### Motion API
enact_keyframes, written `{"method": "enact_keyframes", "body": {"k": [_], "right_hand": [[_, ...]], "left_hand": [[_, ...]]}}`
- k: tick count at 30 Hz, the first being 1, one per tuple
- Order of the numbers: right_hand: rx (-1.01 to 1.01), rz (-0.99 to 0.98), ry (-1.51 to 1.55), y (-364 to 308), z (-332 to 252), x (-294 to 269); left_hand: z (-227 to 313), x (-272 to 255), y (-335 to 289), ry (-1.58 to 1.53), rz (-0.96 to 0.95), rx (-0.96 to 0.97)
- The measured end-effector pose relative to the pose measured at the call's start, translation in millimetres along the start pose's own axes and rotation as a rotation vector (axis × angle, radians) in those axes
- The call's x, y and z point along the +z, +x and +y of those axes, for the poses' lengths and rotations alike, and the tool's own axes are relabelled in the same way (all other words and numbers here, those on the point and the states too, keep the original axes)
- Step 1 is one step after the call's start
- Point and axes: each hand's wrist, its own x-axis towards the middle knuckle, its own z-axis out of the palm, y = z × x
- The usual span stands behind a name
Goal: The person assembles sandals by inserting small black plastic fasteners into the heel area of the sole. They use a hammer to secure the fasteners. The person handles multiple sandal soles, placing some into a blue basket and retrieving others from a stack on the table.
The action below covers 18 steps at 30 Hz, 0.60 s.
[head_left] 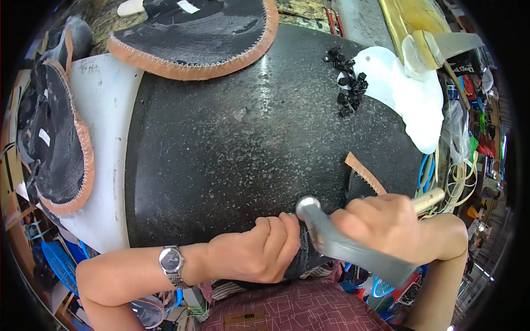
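My right hand (pixel 381 223) is wrapped round a hammer (pixel 353 243). Its pale wooden handle pokes out past the fist, and its round metal face lies right beside the fingers of my left hand (pixel 259 248). That hand is closed in a fist at the near edge of the black work surface; what it grips, if anything, is hidden. A dark piece with a tan stitched edge strip (pixel 366 174) lies just beyond the hammer, partly covered by my right hand. I cannot tell whether it reaches my left hand. A watch (pixel 171 260) is on my left wrist.
Large black pieces with tan stitched rims lie at the far side (pixel 193 38) and the left (pixel 58 143). Several small black clips (pixel 348 83) are heaped at the far right, beside a white sheet (pixel 406 88). Coiled cords (pixel 461 179) hang off to the right.
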Motion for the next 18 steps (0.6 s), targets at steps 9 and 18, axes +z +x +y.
{"method": "enact_keyframes", "body": {"k": [9,18], "right_hand": [[0.035,0.007,0.029,-4,-4,6],[-0.033,-0.037,0.028,3,3,-2]], "left_hand": [[26,-6,-6,-0.445,0.145,-0.715],[35,2,1,-0.2,0.158,-0.548]]}}
